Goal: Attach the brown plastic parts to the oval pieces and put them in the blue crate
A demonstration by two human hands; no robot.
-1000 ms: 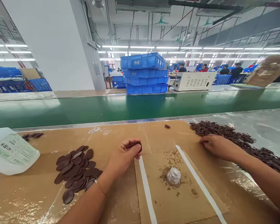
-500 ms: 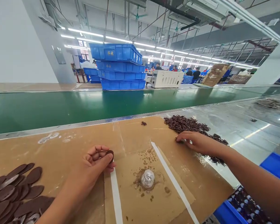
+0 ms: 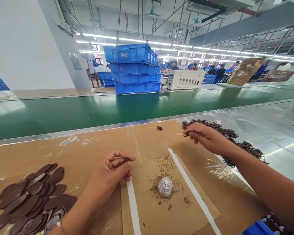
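Observation:
My left hand (image 3: 119,168) is closed in a pinch on a flat dark brown oval piece (image 3: 126,160), held above the left white tape strip. At the near edge of a pile of small dark brown pieces (image 3: 222,130), my right hand (image 3: 202,135) pinches one small dark brown piece (image 3: 187,133) between thumb and fingertips. Between the hands, a small clear domed container (image 3: 165,187) stands on the brown board (image 3: 147,209), with wet-looking spots around it. On the left lies a heap of flat dark brown ovals (image 3: 31,199).
Beyond the board runs a green conveyor belt (image 3: 93,111). Stacked blue crates (image 3: 134,68) and a white vented machine (image 3: 186,80) stand behind it. A blue bin (image 3: 258,228) sits at lower right. Several people are far back. A small dark clump (image 3: 159,128) lies on the board.
My right hand has lifted slightly off the board, and a small dark piece now shows in its fingers. The oval in my left hand has tilted flatter. The view has turned left.

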